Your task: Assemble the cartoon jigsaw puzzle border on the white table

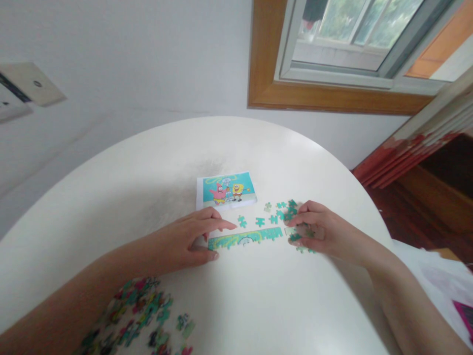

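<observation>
A joined strip of green and teal puzzle pieces (246, 238) lies on the round white table (229, 148). My left hand (188, 241) rests at the strip's left end, index finger stretched out above it and thumb touching its corner. My right hand (314, 229) is at the strip's right end, fingers curled and pinched on a small puzzle piece (291, 230). Several loose teal pieces (275, 213) lie just beyond the strip, between my hands. A reference picture card (226, 190) with cartoon figures lies behind them.
A heap of mixed coloured puzzle pieces (140, 315) sits at the near left edge under my left forearm. A wood-framed window (332, 74) is on the wall behind. Red and dark furniture (424, 167) stands to the right of the table.
</observation>
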{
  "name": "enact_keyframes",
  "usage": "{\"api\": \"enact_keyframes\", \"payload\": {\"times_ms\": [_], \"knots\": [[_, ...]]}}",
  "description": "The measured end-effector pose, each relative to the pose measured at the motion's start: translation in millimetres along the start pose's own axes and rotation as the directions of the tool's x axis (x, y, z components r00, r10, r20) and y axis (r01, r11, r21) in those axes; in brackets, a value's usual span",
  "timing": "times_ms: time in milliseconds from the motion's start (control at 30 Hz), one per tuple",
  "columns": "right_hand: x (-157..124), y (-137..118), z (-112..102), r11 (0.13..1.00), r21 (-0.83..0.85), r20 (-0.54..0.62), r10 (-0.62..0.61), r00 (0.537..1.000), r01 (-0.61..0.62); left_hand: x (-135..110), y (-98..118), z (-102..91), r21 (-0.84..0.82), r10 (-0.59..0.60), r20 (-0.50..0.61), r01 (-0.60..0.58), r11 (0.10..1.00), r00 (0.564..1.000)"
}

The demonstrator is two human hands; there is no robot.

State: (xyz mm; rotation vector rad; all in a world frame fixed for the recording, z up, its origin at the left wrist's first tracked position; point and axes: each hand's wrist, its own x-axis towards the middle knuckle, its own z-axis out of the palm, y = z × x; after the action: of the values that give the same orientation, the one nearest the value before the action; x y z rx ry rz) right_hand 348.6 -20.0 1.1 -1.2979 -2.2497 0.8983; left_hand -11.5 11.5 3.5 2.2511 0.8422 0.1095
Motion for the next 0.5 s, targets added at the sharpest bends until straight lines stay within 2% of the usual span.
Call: {"api": "enact_keyframes", "payload": {"times_ms": [233,500], "knots": [[3.3,-14.6,-9.8,0.997,-0.033,-0.115,0.060,0.992,-0.065,-0.4,2.4,-0.4,0.004,-0.020,0.012,0.020,1.000,1.000],[4.0,-14.8,-8.8,0.996,-0.027,-0.109,0.085,0.990,-0.088,-0.5,-1.2,0.5,0.010,-0.013,0.004,0.013,1.000,1.000]]}}
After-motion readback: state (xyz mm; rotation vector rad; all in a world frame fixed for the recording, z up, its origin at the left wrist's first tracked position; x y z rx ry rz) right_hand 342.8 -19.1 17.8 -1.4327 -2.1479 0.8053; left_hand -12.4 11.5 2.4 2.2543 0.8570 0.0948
